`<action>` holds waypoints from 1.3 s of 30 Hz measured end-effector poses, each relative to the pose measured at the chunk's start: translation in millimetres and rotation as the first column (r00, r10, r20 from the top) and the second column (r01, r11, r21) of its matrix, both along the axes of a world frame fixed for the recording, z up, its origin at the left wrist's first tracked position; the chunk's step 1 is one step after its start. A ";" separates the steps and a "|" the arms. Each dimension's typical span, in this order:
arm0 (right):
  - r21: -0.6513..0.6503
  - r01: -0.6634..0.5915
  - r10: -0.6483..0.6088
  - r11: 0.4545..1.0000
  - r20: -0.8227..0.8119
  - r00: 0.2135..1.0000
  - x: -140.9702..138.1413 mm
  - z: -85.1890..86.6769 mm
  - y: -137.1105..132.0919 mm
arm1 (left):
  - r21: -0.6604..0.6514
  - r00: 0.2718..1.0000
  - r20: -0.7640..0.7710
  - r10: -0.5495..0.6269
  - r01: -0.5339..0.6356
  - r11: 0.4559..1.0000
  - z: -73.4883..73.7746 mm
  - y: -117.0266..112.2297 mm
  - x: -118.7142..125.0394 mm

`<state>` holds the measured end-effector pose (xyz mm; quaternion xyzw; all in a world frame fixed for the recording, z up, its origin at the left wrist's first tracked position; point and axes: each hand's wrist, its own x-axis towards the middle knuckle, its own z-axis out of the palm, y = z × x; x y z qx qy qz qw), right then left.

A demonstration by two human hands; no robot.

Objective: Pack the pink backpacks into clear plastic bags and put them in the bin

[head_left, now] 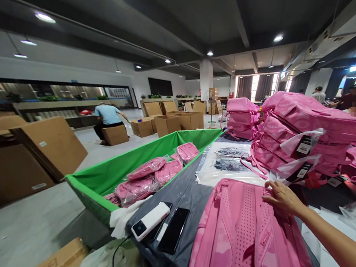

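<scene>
A pink camouflage backpack [244,241] lies with its shoulder straps and perforated back panel facing up on the dark-covered table. My right hand [282,197] is at its top edge, fingers bent and closed on the fabric near the top of the right strap. My left hand is out of view. Just beyond, more pink backpacks [316,120] are stacked, with clear plastic and black-and-white tags hanging from them. A printed white plastic bag [226,161] lies flat beyond the backpack's top edge.
Left of the table, a green-lined bin [95,175] holds several plastic-wrapped pink pouches [141,185]. A white power bank [150,221] and a black phone [174,229] lie near the table's edge. Cardboard boxes [179,123] and a bent-over person [108,116] are farther back.
</scene>
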<state>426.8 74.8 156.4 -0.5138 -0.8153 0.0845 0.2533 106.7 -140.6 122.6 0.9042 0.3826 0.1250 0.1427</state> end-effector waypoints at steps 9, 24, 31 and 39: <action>0.145 0.027 -0.010 0.989 -0.111 0.994 -4.5 -57.3 -12.2 | -0.011 0.847 0.210 0.489 -0.498 0.867 27.7 207.2 19.6; -0.088 0.041 -0.046 0.995 -0.051 0.998 5.6 -84.6 -97.5 | 0.308 0.988 0.027 0.151 -0.152 0.939 -56.8 151.9 7.7; -0.288 0.125 -0.088 0.949 0.137 0.987 8.0 -76.7 6.8 | 0.090 0.962 -0.185 0.203 -0.189 0.978 -40.8 243.6 39.6; -0.276 0.152 -0.120 0.949 0.129 0.984 2.4 -81.1 71.9 | -0.123 0.951 -0.162 0.265 -0.286 0.950 -25.9 204.0 83.3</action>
